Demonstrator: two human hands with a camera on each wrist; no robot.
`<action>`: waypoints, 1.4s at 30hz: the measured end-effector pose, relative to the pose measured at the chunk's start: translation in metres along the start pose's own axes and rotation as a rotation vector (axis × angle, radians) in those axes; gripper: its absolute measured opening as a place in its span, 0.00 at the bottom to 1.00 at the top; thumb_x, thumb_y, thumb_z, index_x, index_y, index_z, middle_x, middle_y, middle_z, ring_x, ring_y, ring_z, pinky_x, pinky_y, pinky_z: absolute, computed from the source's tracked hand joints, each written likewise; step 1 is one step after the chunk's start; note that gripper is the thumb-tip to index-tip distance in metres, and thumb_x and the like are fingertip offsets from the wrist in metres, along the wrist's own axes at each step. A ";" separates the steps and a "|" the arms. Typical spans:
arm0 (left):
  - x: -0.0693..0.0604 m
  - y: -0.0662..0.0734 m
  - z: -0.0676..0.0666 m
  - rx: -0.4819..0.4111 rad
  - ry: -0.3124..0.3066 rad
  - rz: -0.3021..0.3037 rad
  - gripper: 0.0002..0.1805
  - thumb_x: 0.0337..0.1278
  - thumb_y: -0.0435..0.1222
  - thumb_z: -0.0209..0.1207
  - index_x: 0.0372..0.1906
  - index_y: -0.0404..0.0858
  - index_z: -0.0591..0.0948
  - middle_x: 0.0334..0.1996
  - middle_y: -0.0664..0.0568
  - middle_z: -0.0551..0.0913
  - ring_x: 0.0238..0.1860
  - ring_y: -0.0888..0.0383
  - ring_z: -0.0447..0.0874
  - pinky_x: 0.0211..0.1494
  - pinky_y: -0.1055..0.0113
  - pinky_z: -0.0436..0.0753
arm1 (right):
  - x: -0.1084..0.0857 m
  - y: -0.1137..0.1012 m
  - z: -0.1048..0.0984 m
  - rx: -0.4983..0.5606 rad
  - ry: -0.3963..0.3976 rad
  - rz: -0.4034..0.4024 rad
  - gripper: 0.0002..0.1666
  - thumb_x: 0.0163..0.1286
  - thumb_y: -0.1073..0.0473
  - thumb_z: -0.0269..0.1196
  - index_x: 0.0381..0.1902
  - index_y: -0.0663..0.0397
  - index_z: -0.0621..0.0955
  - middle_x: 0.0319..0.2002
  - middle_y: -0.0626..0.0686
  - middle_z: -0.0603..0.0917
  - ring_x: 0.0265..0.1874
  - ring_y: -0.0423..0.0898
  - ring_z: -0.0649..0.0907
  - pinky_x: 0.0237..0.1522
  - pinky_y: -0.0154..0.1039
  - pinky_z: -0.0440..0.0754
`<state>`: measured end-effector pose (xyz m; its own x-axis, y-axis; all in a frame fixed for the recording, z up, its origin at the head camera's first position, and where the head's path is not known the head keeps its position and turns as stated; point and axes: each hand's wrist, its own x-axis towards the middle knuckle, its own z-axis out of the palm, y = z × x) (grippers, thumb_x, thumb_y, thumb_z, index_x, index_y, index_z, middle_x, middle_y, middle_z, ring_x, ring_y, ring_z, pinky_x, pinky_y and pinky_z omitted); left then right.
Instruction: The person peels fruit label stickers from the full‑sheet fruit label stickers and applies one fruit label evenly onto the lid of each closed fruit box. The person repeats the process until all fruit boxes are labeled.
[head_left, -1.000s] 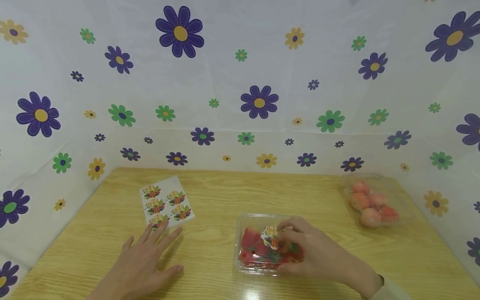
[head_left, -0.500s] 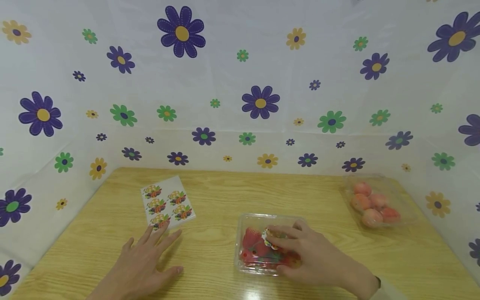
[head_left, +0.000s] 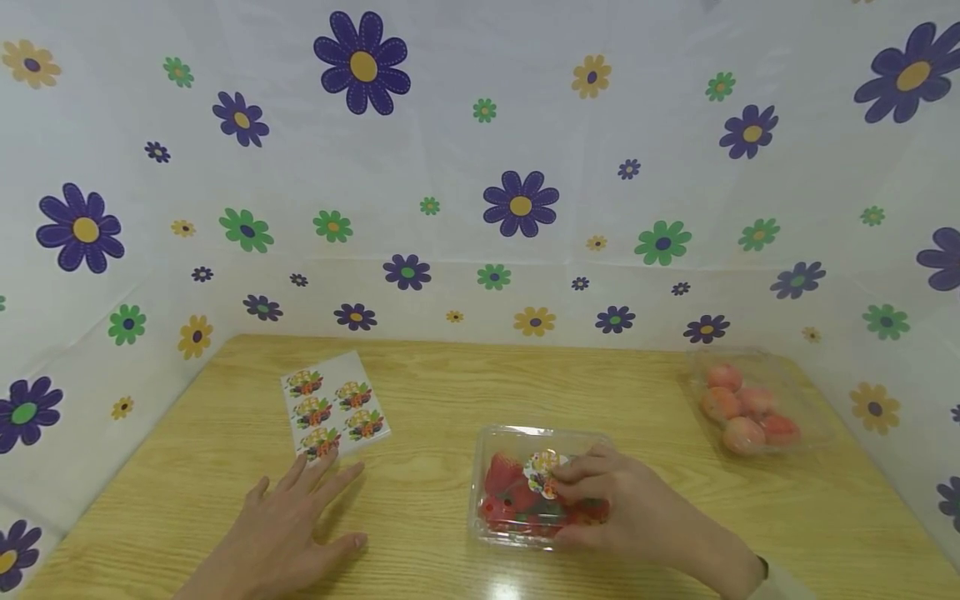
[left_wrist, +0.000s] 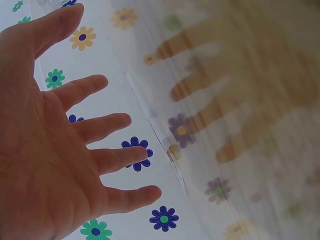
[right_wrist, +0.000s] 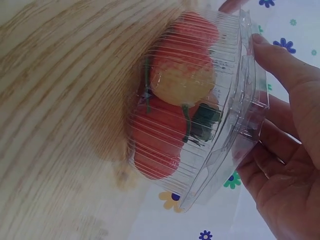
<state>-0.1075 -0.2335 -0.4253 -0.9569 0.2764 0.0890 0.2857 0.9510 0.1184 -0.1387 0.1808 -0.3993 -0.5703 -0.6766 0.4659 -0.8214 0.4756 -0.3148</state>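
Observation:
A clear plastic clamshell box [head_left: 510, 527] of strawberries stands on the table in the head view. On its lid is a round fruit-print sticker [head_left: 542, 475]. My right hand [head_left: 626, 508] reaches over the box from the right, with bent fingertips on the sticker's right side. In the right wrist view the thumb [right_wrist: 280, 57] lies against the box's rim, and the other fingers bend over the lid. My left hand [head_left: 288, 529] is spread flat with nothing in it, its fingertips at the lower edge of a sheet of fruit stickers [head_left: 337, 404].
At the back right of the wooden table [head_left: 442, 392] stands another clear box [head_left: 787, 392], holding several round pinkish-red fruits. A white flower-print cloth [head_left: 450, 150] encloses the table at the back and both sides.
The right fingers reached across the sticker half a second ago and have drawn back to the right, baring more of it. The left hand and both boxes have stayed in place.

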 end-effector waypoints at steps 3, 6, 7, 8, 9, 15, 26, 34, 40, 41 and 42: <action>0.000 0.000 0.000 -0.007 0.000 0.001 0.43 0.54 0.69 0.61 0.71 0.52 0.76 0.73 0.40 0.72 0.70 0.26 0.70 0.58 0.18 0.67 | -0.002 0.000 0.001 -0.011 0.034 -0.017 0.21 0.54 0.44 0.79 0.39 0.52 0.92 0.43 0.44 0.90 0.43 0.39 0.84 0.46 0.31 0.86; 0.000 0.000 0.000 -0.011 -0.006 0.002 0.42 0.54 0.69 0.61 0.70 0.51 0.76 0.73 0.40 0.73 0.69 0.26 0.70 0.57 0.18 0.67 | -0.003 0.000 0.002 -0.010 0.054 -0.021 0.19 0.53 0.45 0.80 0.35 0.52 0.92 0.40 0.41 0.87 0.42 0.38 0.83 0.45 0.28 0.85; 0.000 0.000 0.000 -0.013 -0.008 0.004 0.42 0.54 0.69 0.61 0.70 0.51 0.76 0.73 0.40 0.73 0.69 0.25 0.71 0.57 0.18 0.67 | -0.003 0.000 0.002 -0.012 0.053 -0.019 0.18 0.54 0.46 0.80 0.35 0.51 0.92 0.40 0.41 0.87 0.41 0.37 0.82 0.45 0.27 0.85; 0.000 0.001 0.000 -0.015 -0.010 0.004 0.42 0.54 0.69 0.61 0.70 0.51 0.76 0.73 0.39 0.73 0.68 0.25 0.71 0.57 0.17 0.67 | -0.004 0.000 0.002 -0.013 0.054 -0.018 0.17 0.54 0.46 0.80 0.34 0.51 0.92 0.39 0.41 0.87 0.41 0.37 0.82 0.45 0.26 0.84; -0.001 0.001 0.000 -0.018 -0.009 0.006 0.42 0.54 0.69 0.61 0.70 0.51 0.77 0.72 0.39 0.73 0.68 0.25 0.71 0.57 0.17 0.67 | -0.004 0.000 0.002 -0.014 0.057 -0.019 0.16 0.54 0.46 0.80 0.34 0.51 0.92 0.39 0.41 0.86 0.42 0.38 0.83 0.45 0.25 0.84; -0.001 0.002 -0.001 -0.019 -0.009 0.008 0.42 0.54 0.68 0.62 0.69 0.51 0.78 0.71 0.39 0.74 0.68 0.25 0.72 0.56 0.18 0.68 | -0.005 0.001 0.002 -0.045 0.075 -0.035 0.15 0.52 0.47 0.81 0.32 0.50 0.91 0.38 0.41 0.87 0.45 0.44 0.88 0.49 0.28 0.86; 0.000 0.002 -0.001 -0.018 -0.001 0.014 0.42 0.54 0.68 0.62 0.70 0.52 0.76 0.72 0.39 0.74 0.68 0.25 0.72 0.56 0.18 0.69 | -0.007 0.000 0.000 -0.029 0.037 -0.043 0.13 0.58 0.52 0.79 0.36 0.52 0.89 0.44 0.44 0.86 0.51 0.51 0.88 0.47 0.22 0.84; 0.000 0.002 -0.001 -0.019 0.002 0.019 0.42 0.54 0.69 0.62 0.71 0.51 0.76 0.72 0.39 0.73 0.68 0.25 0.72 0.55 0.18 0.69 | -0.005 0.003 0.000 -0.040 0.012 0.017 0.14 0.57 0.52 0.79 0.38 0.50 0.90 0.45 0.43 0.87 0.50 0.48 0.88 0.48 0.34 0.88; -0.001 0.002 -0.001 -0.019 0.007 0.018 0.42 0.55 0.69 0.61 0.71 0.52 0.75 0.73 0.38 0.72 0.68 0.25 0.71 0.56 0.18 0.68 | 0.000 0.010 0.002 -0.047 0.025 0.009 0.15 0.56 0.52 0.79 0.38 0.52 0.89 0.44 0.46 0.88 0.49 0.49 0.89 0.47 0.37 0.89; -0.001 0.002 0.000 -0.018 0.008 0.019 0.42 0.55 0.69 0.61 0.71 0.52 0.75 0.73 0.38 0.73 0.68 0.25 0.71 0.56 0.18 0.68 | 0.001 0.012 0.002 -0.050 0.027 0.008 0.15 0.56 0.53 0.79 0.37 0.52 0.89 0.44 0.46 0.88 0.49 0.49 0.89 0.47 0.37 0.89; -0.001 0.002 0.000 -0.017 0.011 0.020 0.42 0.55 0.69 0.61 0.71 0.52 0.75 0.73 0.38 0.73 0.68 0.25 0.71 0.56 0.18 0.68 | 0.002 0.014 0.002 -0.047 0.028 0.008 0.15 0.55 0.53 0.80 0.37 0.53 0.89 0.43 0.46 0.88 0.48 0.50 0.89 0.47 0.37 0.89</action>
<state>-0.1055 -0.2319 -0.4248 -0.9506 0.2933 0.1019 0.3053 0.9429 0.1334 -0.1512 0.1845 -0.4041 -0.5755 -0.6570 0.4869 -0.8153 0.5071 -0.2794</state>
